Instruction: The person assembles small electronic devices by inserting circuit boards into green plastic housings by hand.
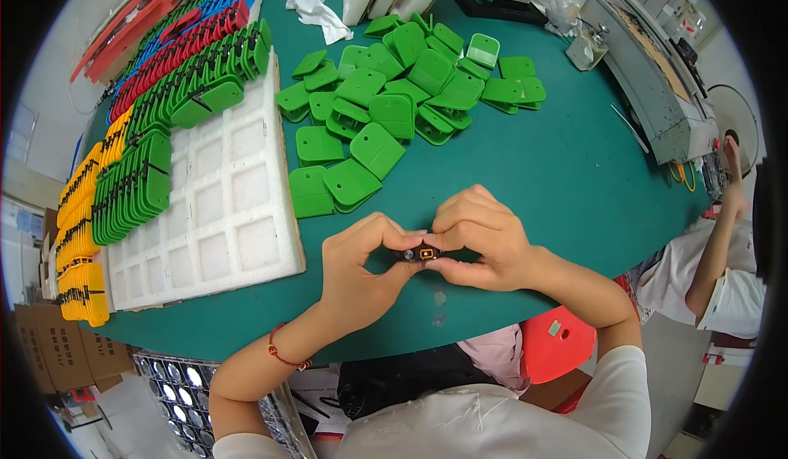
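Between my two hands, above the near part of the green table (525, 188), is a small black part (424, 253) with an orange-rimmed square on its face and a round, clear spot beside it. My left hand (367, 266) pinches its left end between thumb and fingertips. Thumb and fingers of my right hand (483, 242) close on its right end. What kind of part it is cannot be made out. Beyond my hands lies a loose heap of green plastic covers (377, 150), each a rounded plate with a small hole.
At left, a white foam tray (222, 182) carries packed rows of green (135, 184), yellow (80, 242), red (176, 45) and blue pieces with black parts. A crumpled white tissue (318, 18) lies at the back. A grey machine (657, 82) stands right, near another person's arm (722, 221).
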`<state>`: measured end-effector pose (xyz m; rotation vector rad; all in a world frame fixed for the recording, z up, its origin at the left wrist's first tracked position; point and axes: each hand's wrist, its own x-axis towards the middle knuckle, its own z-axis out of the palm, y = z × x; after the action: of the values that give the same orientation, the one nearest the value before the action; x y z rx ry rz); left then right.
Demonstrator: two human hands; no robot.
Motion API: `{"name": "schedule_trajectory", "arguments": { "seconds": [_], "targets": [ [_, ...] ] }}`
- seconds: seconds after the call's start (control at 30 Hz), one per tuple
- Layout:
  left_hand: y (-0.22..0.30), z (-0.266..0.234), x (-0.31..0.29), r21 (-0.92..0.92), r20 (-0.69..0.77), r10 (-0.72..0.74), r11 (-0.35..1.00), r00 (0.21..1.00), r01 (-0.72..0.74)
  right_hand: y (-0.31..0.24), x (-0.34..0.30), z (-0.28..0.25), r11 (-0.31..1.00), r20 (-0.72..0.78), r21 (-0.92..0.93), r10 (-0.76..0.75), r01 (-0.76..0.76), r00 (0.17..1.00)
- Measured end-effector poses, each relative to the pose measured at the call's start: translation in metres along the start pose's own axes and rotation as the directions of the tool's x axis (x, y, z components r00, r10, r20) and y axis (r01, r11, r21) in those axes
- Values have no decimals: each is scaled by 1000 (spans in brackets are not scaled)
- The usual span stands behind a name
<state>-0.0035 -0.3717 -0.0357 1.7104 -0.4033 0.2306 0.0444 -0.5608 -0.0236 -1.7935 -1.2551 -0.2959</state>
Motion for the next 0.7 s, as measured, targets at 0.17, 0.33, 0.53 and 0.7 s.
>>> {"name": "schedule_trajectory", "arguments": {
  "seconds": [0.17,0.33,0.53,0.7],
  "targets": [
    [5,1,-1,-27,6,-14,1000,1000,14,-2,1,3,997,-38,2,-76,76,996],
    [2,2,-1,-51,14,-29,998,999,30,-3,-4,2,998,-28,20,-56,57,998],
    [1,-4,2,-237,-9,-152,960,988,145,28,17,-37,931,-110,-275,217,-239,970],
    [10,-6,5,-294,26,-182,938,983,181,126,13,-100,514,-454,-572,451,-639,769]
  ]
}}
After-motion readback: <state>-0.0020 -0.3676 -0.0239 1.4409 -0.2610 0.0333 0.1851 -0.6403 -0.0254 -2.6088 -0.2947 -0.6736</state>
